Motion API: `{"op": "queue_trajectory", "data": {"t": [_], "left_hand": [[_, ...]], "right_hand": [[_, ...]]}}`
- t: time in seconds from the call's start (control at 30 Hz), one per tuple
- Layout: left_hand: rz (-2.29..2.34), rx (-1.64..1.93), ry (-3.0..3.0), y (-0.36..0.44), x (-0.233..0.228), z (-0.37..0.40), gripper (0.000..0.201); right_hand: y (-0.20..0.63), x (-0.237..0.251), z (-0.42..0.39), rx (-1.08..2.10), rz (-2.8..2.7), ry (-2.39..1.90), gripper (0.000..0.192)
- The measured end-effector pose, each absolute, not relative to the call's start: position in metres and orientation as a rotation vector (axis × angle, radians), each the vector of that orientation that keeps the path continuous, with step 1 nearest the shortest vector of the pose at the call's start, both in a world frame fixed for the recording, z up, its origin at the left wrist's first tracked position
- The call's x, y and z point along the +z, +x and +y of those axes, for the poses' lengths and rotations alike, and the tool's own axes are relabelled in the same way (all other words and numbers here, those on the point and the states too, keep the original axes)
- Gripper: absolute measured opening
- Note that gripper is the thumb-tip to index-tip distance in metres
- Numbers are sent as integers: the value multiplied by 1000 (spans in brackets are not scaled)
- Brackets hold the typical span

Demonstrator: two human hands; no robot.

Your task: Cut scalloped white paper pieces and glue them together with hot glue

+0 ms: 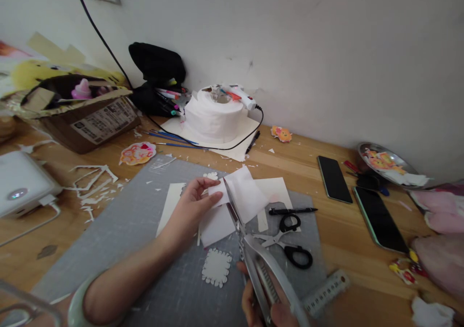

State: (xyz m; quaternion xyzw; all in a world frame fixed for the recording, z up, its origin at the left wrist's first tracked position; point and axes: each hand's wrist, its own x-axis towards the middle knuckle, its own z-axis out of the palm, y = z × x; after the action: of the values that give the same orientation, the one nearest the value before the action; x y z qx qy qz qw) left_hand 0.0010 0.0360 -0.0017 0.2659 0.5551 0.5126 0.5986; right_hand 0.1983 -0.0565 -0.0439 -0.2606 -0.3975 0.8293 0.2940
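My left hand (pixel 195 199) pinches a piece of white paper (pixel 246 199) between thumb and fingers, above the grey cutting mat (pixel 123 230). In my right hand (pixel 248 295) is a pair of large metal shears (pixel 255 254), partly hidden at the lower edge. Their blades stand apart, with the paper between them close to my left fingertips. Below the paper lies a small white card with a scalloped edge (pixel 216 267). Black-handled scissors (pixel 297 255) rest to the right of the shears, with a black pen (pixel 293 211) above them and a metal ruler (pixel 328 290) below.
A cardboard box (pixel 83 119) stands at the left, near a white device (pixel 25 184). A big white roll (pixel 213 116) is at the back. Two phones (pixel 334 178) and a metal bowl (pixel 366 155) sit at the right. Paper scraps (pixel 92 184) litter the wooden table.
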Motion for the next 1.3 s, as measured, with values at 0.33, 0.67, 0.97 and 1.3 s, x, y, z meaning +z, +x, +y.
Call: {"op": "queue_trajectory", "data": {"t": [0.33, 0.67, 0.97, 1.3], "left_hand": [[1106, 992, 574, 1, -6, 38, 39], [1112, 841, 667, -4, -2, 34, 40], [1102, 893, 660, -4, -7, 34, 26], [1132, 932, 666, -1, -2, 33, 25]], "right_hand": [[198, -55, -59, 2260, -1055, -734, 82], [198, -47, -55, 2270, -1059, -656, 76], [200, -53, -56, 2249, -1135, -712, 80], [197, -51, -53, 2369, -892, -776, 92]]}}
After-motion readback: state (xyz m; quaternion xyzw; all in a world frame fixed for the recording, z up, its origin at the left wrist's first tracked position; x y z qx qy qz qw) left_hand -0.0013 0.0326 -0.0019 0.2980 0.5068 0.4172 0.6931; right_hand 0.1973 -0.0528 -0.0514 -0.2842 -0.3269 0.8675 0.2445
